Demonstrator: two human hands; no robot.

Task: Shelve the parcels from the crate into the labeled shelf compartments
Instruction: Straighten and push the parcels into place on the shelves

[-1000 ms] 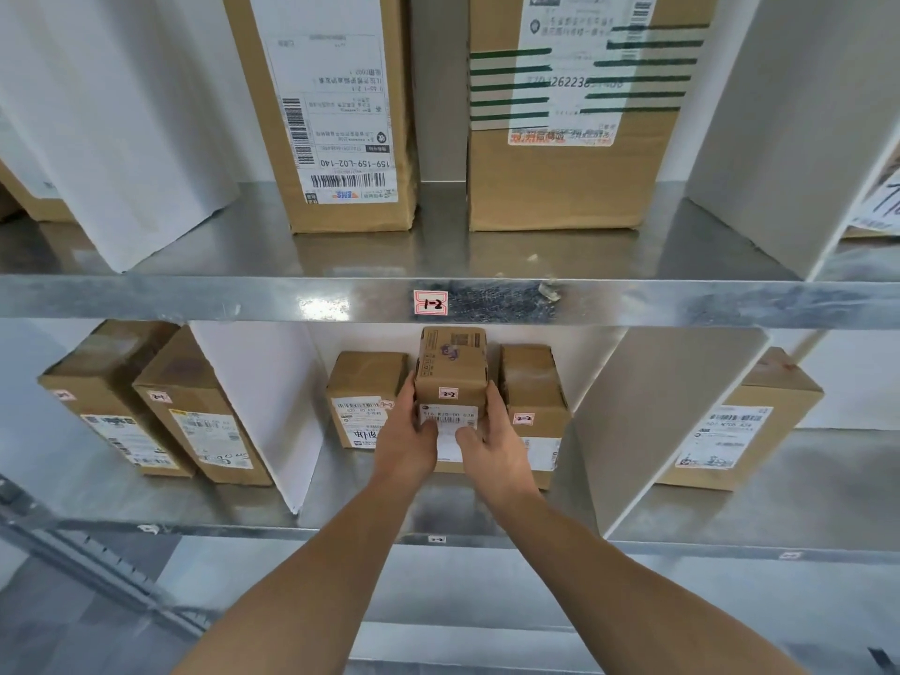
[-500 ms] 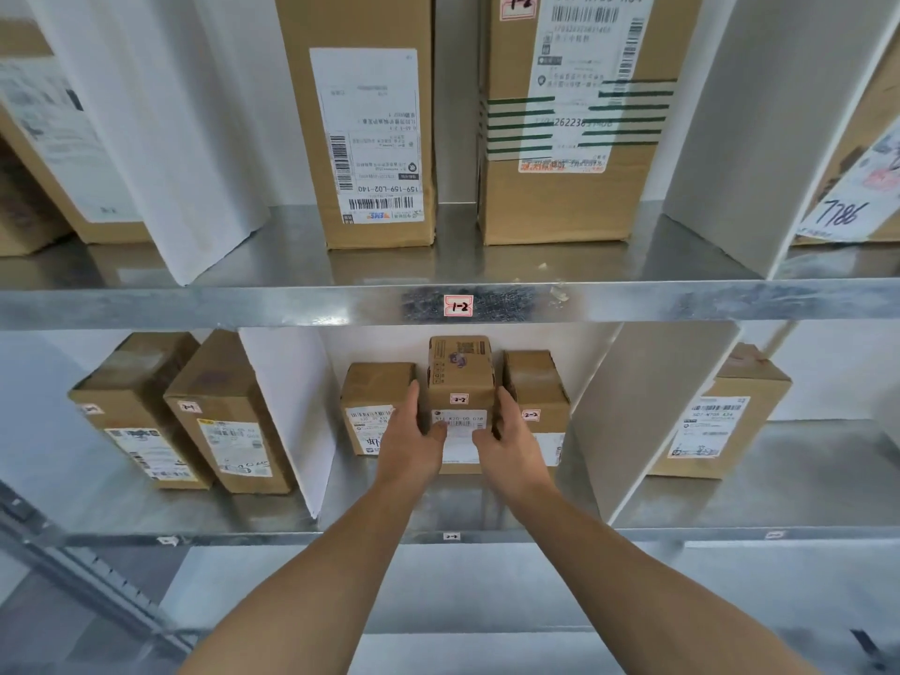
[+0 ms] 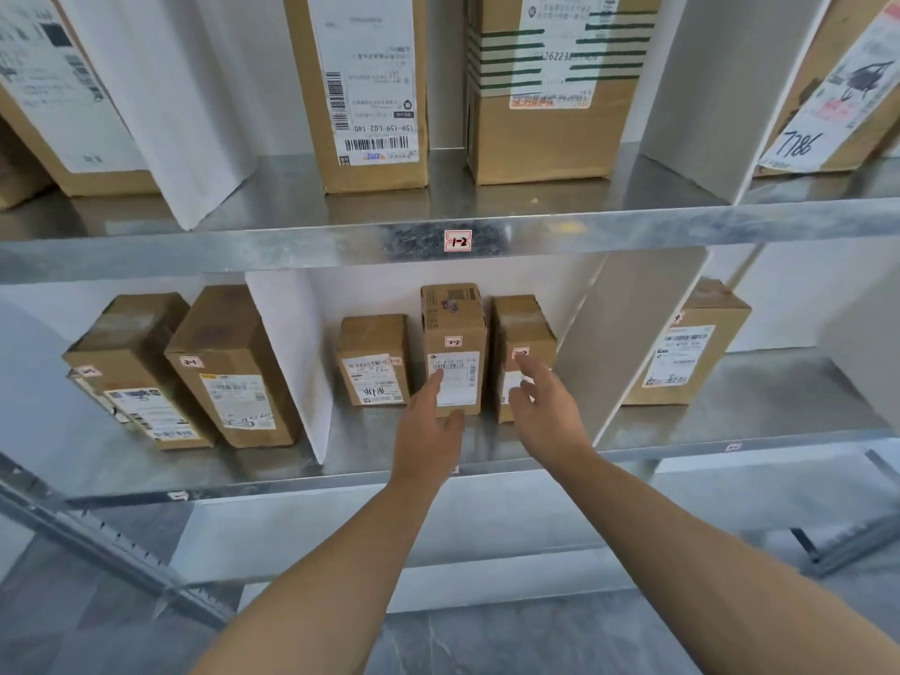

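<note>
Left hand (image 3: 428, 426) and right hand (image 3: 545, 406) hang open, fingers loose, before the small upright brown cardboard parcel (image 3: 454, 328), which stands mid-compartment on the lower steel shelf (image 3: 730, 411) between two similar boxes (image 3: 374, 343). It looks stiff and probably light, best gripped by its side faces. Half a second ago both hands clasped it; now they have let go.

**Upper shelf:** tall carton (image 3: 370, 90) and striped-label carton (image 3: 550, 114), tops cut by the upper edge. Far-right carton (image 3: 842, 90), cut by the top and right edges.

**Lower shelf:**
- middle parcel (image 3: 454, 333): lower front partly covered by left hand (image 3: 428, 431).
- right parcel (image 3: 521, 324): sticker and label partly behind right hand (image 3: 548, 411), whose fingers (image 3: 528, 367) are blurred.
- end parcel (image 3: 691, 358): left side behind white divider (image 3: 628, 343).
- shelf-edge tag (image 3: 733, 447): too small to read.
</note>
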